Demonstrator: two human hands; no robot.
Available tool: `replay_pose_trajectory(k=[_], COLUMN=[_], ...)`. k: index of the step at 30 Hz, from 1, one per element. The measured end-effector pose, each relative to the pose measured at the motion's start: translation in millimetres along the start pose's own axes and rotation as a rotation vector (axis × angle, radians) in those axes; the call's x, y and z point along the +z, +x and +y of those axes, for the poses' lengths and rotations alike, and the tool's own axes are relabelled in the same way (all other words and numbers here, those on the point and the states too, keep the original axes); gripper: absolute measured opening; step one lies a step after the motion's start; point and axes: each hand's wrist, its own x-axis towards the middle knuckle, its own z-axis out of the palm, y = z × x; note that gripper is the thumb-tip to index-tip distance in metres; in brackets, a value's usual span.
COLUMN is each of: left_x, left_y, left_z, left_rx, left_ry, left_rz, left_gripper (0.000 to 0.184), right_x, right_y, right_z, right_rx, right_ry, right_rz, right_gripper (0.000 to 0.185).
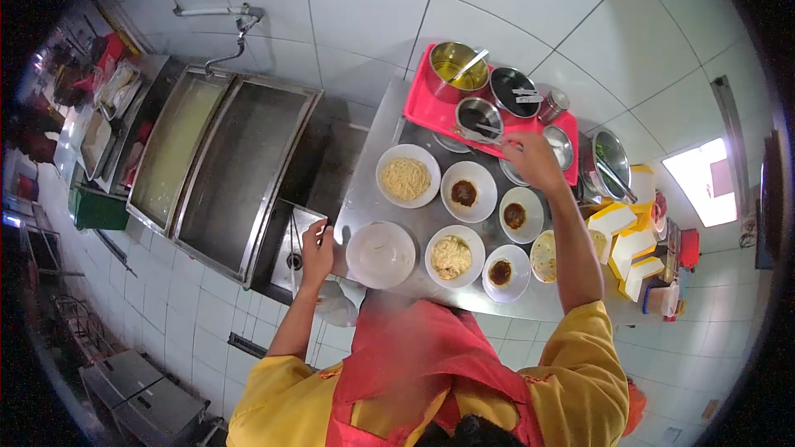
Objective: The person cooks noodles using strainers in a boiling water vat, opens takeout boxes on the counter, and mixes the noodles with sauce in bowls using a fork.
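Observation:
My right hand (532,159) reaches over the red tray (421,101), its fingers closed on a metal spoon (474,136) beside a small steel pot of dark liquid (478,114). Below it stand white bowls with dark brown sauce, one a sauce bowl (514,215) under my forearm. Further left are a bowl of plain noodles (406,176) and a bowl of pale noodles (453,257). My left hand (316,255) is held apart from the bowls, fingers loosely bent and nothing visible in them. It is nearest an empty-looking white bowl (380,255) and thin sticks (293,236) in a metal tray.
A pot of yellow liquid (458,72) and a pot of dark contents (513,91) share the red tray. To the right are a pot with greens (609,157) and yellow-and-white boxes (633,247). Large steel vats (240,174) stand left under a tap (240,41).

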Motion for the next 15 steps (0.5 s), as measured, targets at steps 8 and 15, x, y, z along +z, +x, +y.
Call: replay_pose_trajectory(k=[8,15], left_x=[-2,3], left_y=[-5,11], left_z=[9,25], left_rx=[-0.006,0.258], left_ry=[0.023,0.104], left_rz=[0.012,0.066], left_gripper=[0.028,0.029], right_x=[142,129], right_y=[-8,-13], right_z=[-16,-44], right_rx=[0.053,0.169], right_ry=[0.194,-0.477], right_rz=[-0.133,-0.235], right_gripper=[0.024,0.021])
